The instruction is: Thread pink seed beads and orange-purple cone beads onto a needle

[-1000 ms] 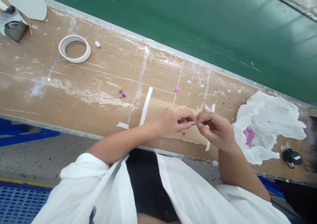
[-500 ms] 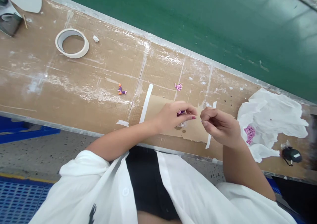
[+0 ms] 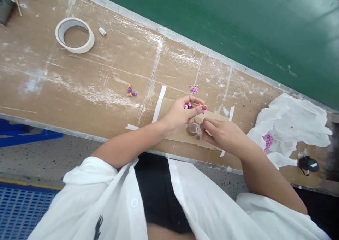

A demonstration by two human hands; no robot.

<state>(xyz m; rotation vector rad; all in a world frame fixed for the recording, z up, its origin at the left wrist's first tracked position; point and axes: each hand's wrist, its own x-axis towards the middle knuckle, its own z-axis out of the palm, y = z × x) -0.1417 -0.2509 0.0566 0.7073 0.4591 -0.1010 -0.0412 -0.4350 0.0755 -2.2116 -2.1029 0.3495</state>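
Note:
My left hand [image 3: 182, 114] is curled above a taped cardboard patch [image 3: 182, 134] on the bench, pinching a small purple and orange piece [image 3: 188, 106] in its fingertips. My right hand [image 3: 222, 135] lies just to its right, fingers pinched together at a small clear round cap or cup [image 3: 194, 128] that rests on the patch. What the right fingers grip is too small to make out. Another purple and orange piece [image 3: 130, 91] lies loose on the bench to the left, and a small pink beaded cluster [image 3: 194, 89] lies just beyond my left hand.
A roll of white tape [image 3: 74, 35] lies at the far left of the brown bench [image 3: 79, 77]. Crumpled white paper [image 3: 291, 127] holding pink beads [image 3: 267, 141] sits at the right, with a small black object [image 3: 308, 164] beside it. A green conveyor belt [image 3: 238, 24] runs along the far edge.
My hands have parted: the left one lifted a little away with the piece, and the right one dropped down and left to the clear cap on the patch.

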